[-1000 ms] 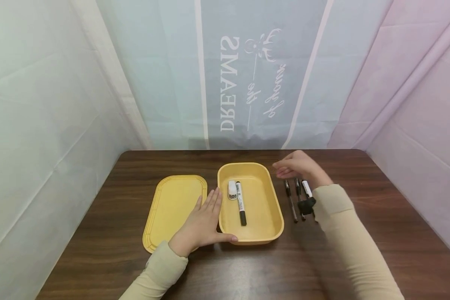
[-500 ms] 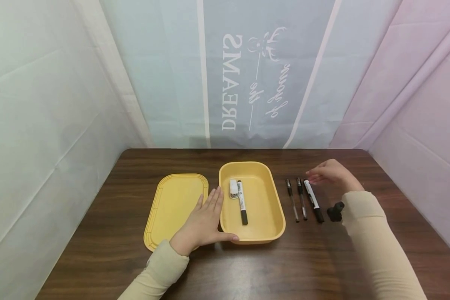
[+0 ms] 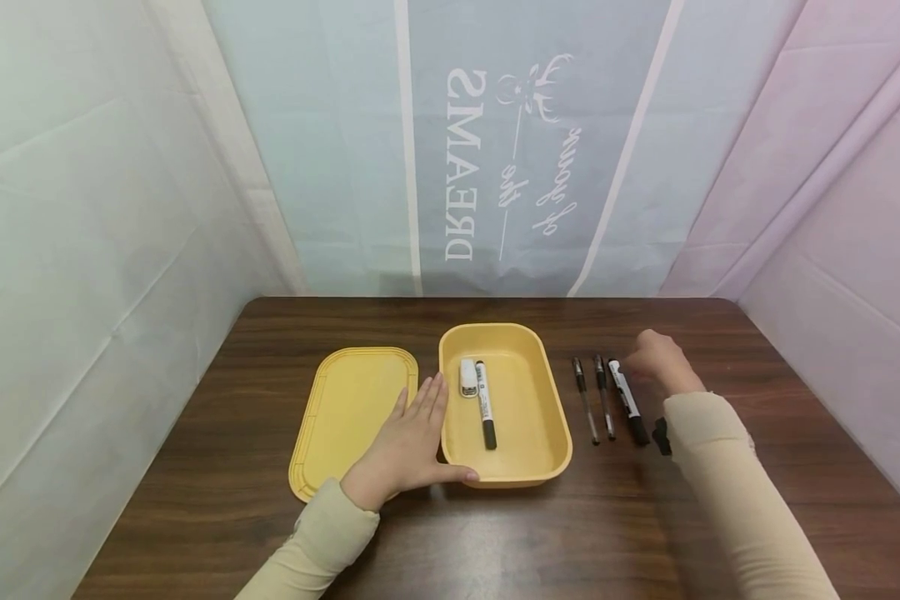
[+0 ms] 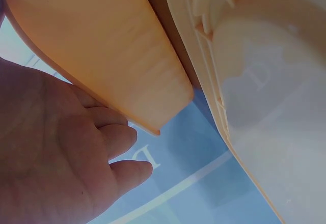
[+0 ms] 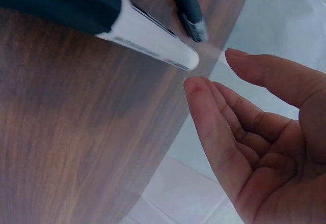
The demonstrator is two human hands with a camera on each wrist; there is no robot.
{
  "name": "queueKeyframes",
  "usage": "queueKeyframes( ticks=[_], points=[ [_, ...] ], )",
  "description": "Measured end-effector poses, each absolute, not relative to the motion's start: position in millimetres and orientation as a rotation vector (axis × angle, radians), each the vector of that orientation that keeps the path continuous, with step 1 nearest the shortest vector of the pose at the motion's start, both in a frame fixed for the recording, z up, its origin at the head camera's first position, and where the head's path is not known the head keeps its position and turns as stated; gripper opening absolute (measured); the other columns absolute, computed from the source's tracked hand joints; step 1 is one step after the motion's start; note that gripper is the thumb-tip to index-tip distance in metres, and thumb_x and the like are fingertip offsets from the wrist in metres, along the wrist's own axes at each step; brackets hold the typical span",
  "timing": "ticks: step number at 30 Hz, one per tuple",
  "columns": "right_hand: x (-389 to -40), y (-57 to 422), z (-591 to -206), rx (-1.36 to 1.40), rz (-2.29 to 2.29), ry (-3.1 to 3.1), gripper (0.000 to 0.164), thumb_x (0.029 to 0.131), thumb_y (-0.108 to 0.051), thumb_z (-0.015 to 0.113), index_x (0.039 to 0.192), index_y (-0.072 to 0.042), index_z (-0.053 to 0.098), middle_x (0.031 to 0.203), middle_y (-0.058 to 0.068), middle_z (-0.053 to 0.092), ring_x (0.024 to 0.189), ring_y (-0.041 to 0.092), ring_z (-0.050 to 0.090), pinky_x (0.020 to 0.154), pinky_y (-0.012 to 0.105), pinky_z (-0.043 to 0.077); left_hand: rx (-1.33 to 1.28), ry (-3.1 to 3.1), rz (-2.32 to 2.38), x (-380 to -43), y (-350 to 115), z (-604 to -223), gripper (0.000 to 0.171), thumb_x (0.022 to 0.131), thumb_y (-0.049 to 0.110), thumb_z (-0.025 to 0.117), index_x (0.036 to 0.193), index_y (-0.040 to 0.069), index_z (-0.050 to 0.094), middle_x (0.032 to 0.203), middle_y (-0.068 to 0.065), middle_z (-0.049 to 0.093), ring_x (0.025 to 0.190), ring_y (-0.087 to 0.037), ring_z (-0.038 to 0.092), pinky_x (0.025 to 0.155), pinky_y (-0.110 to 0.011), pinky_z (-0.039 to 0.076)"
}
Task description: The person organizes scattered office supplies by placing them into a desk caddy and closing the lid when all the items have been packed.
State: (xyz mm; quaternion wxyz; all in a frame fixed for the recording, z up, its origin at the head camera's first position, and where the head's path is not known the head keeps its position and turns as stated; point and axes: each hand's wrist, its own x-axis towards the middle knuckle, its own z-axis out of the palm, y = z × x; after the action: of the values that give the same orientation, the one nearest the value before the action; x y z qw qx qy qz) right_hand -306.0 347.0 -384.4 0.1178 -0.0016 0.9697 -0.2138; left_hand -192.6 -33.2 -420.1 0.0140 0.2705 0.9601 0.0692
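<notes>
My left hand (image 3: 401,454) rests with straight fingers along the left rim of a yellow box (image 3: 528,408), its thumb at the near rim. In the left wrist view its fingers (image 4: 119,137) lie against the box's outer wall. Inside the box are a white marker (image 3: 486,408) with a black cap and a small white object (image 3: 468,377) with dark print. My right hand (image 3: 658,362) hovers by the far end of another black-capped white marker (image 3: 624,392) on the table. In the right wrist view its thumb and forefinger stand apart near the tip of the marker (image 5: 153,38), holding nothing.
Two slim black-capped pens (image 3: 586,402) lie side by side between the box and the loose marker. Left of the box is a flat yellow lid (image 3: 352,408), partly behind my left hand. A fabric curtain (image 3: 345,167) hangs behind the brown wooden table (image 3: 465,550).
My right hand has moved right, from beside the box's far right corner, past the pens to the loose marker, and turned knuckles up. My left hand has stayed on the box.
</notes>
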Motion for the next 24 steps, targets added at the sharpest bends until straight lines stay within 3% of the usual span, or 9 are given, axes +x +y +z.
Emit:
queueKeyframes(
  ticks=[3,8,24],
  points=[
    [-302,342,-389,0.042,-0.595,2.84,0.027,0.079,-0.009,0.061,0.057,-0.008,0.046,0.053,0.001,0.043,0.049,0.016,0.04,0.047,0.031,0.036,0.847,2.997,0.204,-192,-33,-422,0.125,0.07,0.083,0.047,0.148,-0.006,0.008,0.155,-0.022,0.01,0.142,-0.032,0.013,0.111,-0.052,0.016],
    [-299,339,-399,0.055,-0.523,2.854,0.017,0.08,-0.01,0.062,0.067,-0.002,0.055,0.062,0.008,0.053,0.057,0.021,0.048,0.051,0.034,0.04,0.857,3.013,0.206,-191,-33,-424,0.125,0.07,0.084,0.047,0.148,-0.006,0.009,0.154,-0.022,0.012,0.142,-0.033,0.014,0.111,-0.052,0.017],
    [-296,339,-424,0.081,-0.527,2.929,0.02,0.077,-0.015,0.068,0.066,-0.004,0.054,0.063,0.006,0.05,0.058,0.022,0.047,0.05,0.034,0.04,0.869,3.038,0.189,-187,-33,-432,0.124,0.07,0.083,0.048,0.148,-0.007,0.011,0.154,-0.022,0.012,0.142,-0.033,0.015,0.111,-0.053,0.017]
  ],
)
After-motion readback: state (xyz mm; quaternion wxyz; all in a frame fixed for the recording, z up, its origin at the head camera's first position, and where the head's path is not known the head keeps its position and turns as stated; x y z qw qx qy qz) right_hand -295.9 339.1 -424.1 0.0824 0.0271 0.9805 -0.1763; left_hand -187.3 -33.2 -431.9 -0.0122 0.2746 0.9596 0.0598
